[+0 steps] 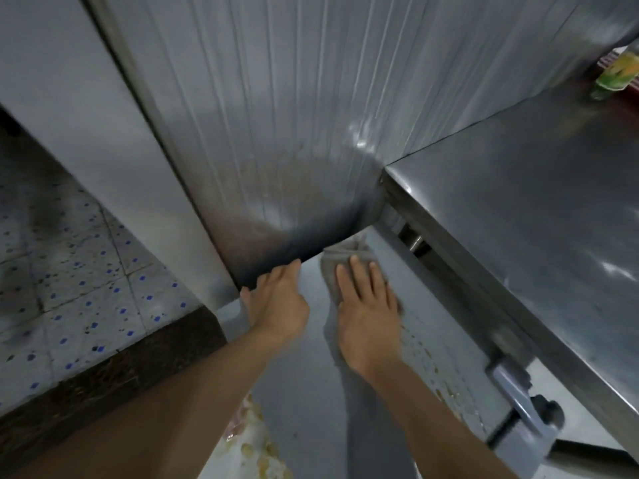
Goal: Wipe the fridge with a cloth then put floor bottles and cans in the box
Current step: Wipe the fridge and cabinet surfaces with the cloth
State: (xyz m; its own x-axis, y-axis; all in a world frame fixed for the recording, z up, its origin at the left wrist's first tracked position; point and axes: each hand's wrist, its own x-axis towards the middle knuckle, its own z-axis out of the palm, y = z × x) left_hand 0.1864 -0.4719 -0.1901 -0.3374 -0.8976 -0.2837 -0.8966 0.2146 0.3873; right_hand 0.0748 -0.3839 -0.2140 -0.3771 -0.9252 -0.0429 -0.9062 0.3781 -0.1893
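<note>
A grey cloth (340, 259) lies flat on the fridge's grey metal surface (311, 392), close to where it meets a ribbed steel wall. My right hand (366, 305) presses on the cloth with straight, spread fingers. My left hand (276, 299) rests beside it with its fingers hooked over the surface's far left edge. Brownish stains mark the fridge surface near my forearms. No floor bottles, cans or box show.
The ribbed steel wall (276, 115) rises straight ahead. A steel counter (536, 202) stands to the right, with a green-labelled container (615, 76) at its far end. A grey latch handle (522, 406) sticks out at lower right. Speckled floor tiles (69, 288) lie to the left.
</note>
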